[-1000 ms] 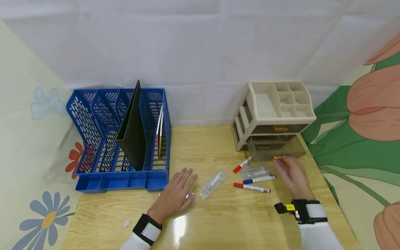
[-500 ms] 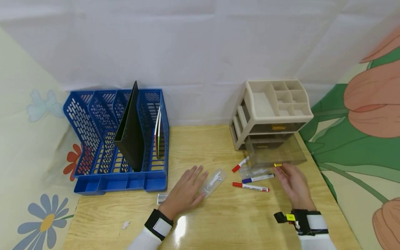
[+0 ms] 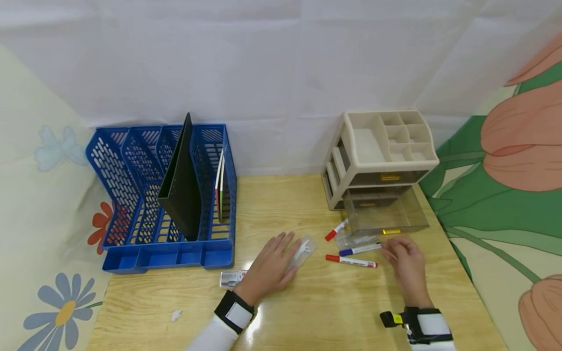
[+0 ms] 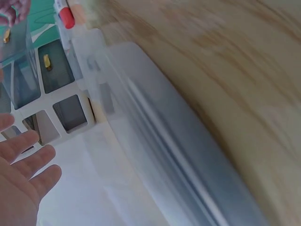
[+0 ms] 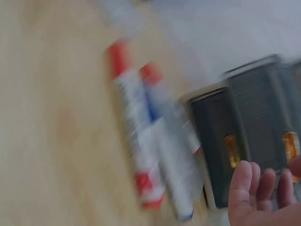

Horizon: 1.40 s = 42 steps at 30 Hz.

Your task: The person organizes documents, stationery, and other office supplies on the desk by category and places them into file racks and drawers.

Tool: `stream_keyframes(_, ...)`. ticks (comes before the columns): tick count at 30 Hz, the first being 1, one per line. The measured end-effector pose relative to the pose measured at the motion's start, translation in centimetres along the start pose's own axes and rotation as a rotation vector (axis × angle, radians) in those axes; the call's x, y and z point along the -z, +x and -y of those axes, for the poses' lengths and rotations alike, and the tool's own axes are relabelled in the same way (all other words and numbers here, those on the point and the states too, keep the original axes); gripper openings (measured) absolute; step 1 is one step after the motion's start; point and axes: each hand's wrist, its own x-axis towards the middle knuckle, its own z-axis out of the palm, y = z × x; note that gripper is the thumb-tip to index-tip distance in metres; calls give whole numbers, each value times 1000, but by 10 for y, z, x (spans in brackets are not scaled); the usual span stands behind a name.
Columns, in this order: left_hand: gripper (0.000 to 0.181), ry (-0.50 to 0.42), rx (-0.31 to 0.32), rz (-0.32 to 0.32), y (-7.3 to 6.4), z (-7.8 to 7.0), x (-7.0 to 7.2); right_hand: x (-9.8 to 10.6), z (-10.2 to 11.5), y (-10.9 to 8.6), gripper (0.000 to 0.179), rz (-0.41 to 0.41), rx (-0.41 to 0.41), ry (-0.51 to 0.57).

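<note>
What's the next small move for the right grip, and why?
Probably pinch the blue-capped white marker: the right grip is beside its capless end, apparently holding nothing, and the translucent smoky plastic drawer stands pulled out just behind, perhaps ready to receive it.

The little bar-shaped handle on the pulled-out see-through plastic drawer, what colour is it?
Shiny gold; the handle shows best in the head view.

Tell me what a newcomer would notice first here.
Probably the blue plastic file rack at the head view's left, with a black folder leaning in it. Next, the beige plastic cabinet at right, its smoky transparent drawer pulled out. In front, between them, the left hand partly covers a clear plastic package, near white markers with red or blue caps.
</note>
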Motion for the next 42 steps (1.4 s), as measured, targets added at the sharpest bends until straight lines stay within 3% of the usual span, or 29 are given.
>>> stream_keyframes(3,66,-8,-1,-10,5,-3,-3,-2,-11,-6,10,-66,149,-558)
stream_keyframes(5,64,-17,-2,-14,8,-5,-4,-3,-16,-11,12,-38,250,-865)
stream_keyframes(7,62,-34,-4,-14,11,-7,-6,-3,-21,-14,14,36,367,-1071)
stream_keyframes(10,59,-58,-16,-21,15,-10,-10,-1,-26,-16,19,197,503,-1204)
stream_keyframes(14,55,-124,-11,-12,22,-15,-16,1,-32,-14,23,318,651,-1325)
stream_keyframes(18,49,-179,19,32,31,-24,-24,2,-38,-12,26,370,729,-1413)
stream_keyframes(27,38,-190,-45,47,48,-44,-41,4,-50,-13,29,412,707,-1450)
stream_keyframes(34,40,-205,-34,90,50,-52,-45,-4,-49,-19,21,455,578,-1415)
stream_keyframes(37,35,-211,-49,68,51,-53,-40,-10,-46,-20,23,476,623,-1370)
stream_keyframes(42,22,-257,-81,-22,51,-51,-33,-23,-37,-22,27,492,711,-1327)
